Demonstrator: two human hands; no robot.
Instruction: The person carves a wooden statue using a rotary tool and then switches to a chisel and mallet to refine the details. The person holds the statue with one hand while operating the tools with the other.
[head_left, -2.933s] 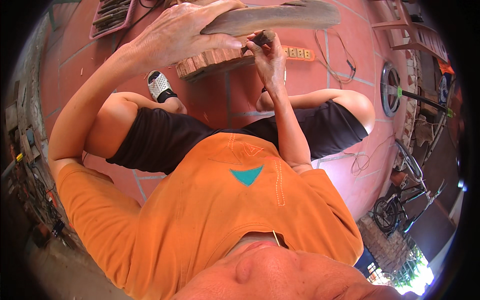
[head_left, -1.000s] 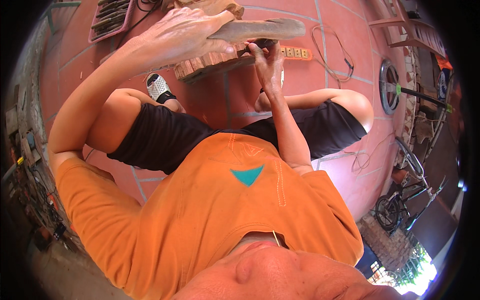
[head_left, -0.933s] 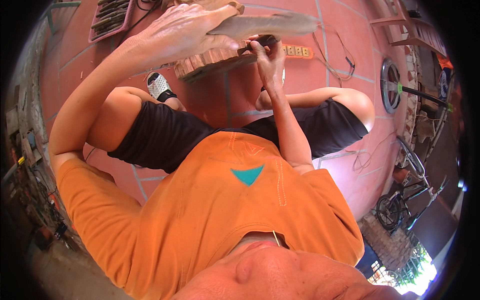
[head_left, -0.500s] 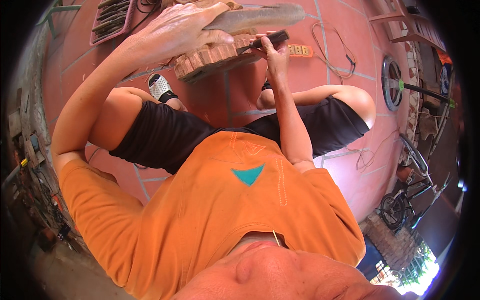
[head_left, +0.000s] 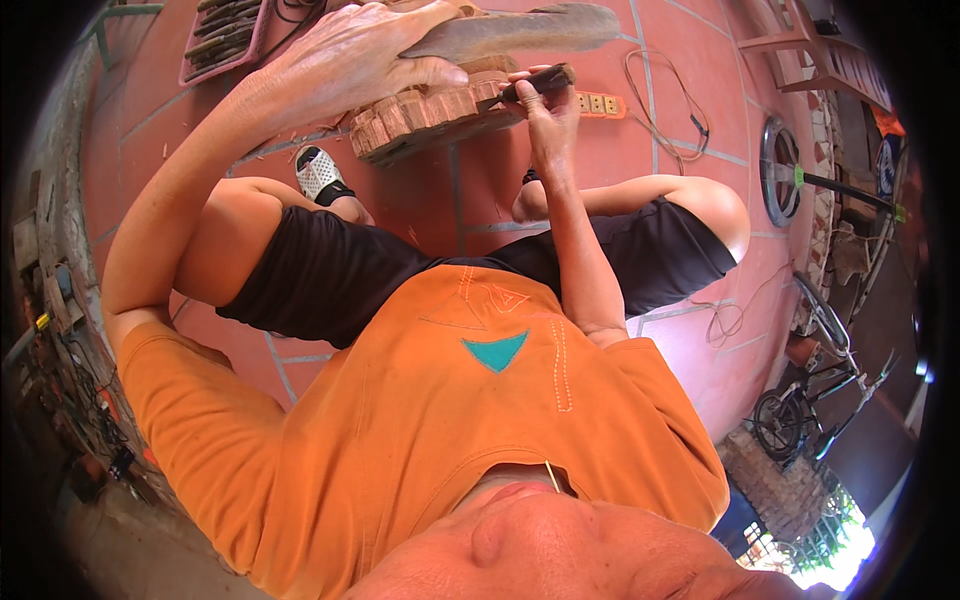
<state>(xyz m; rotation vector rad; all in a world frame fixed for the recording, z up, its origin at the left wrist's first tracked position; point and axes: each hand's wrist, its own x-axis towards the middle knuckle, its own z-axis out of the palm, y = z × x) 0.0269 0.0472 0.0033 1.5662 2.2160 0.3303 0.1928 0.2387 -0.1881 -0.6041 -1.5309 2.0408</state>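
My left hand [head_left: 375, 60] is wrapped round a long, worn wooden mallet [head_left: 520, 32], which points to the right above the work. In my right hand [head_left: 550, 120] is a chisel [head_left: 540, 84] with a dark handle, gripped between thumb and fingers. Its blade slants down to the left, against the right part of a carved wooden block [head_left: 420, 122]. The block has a scalloped, notched edge facing me and lies on the floor beyond my feet. My left forearm and the mallet hide part of its far side.
A pink tray [head_left: 262, 40] of several carving tools stands at the far left. An orange power strip [head_left: 600, 105] lies right of the block, with a loose cable [head_left: 640, 115] beyond. Farther right are a wheel [head_left: 781, 172] and a bicycle [head_left: 790, 415]. Wood shavings are scattered near my sandal [head_left: 320, 175].
The mallet's free end has shifted slightly to the right and away from me. The chisel handle has dipped a little; both hands keep their holds.
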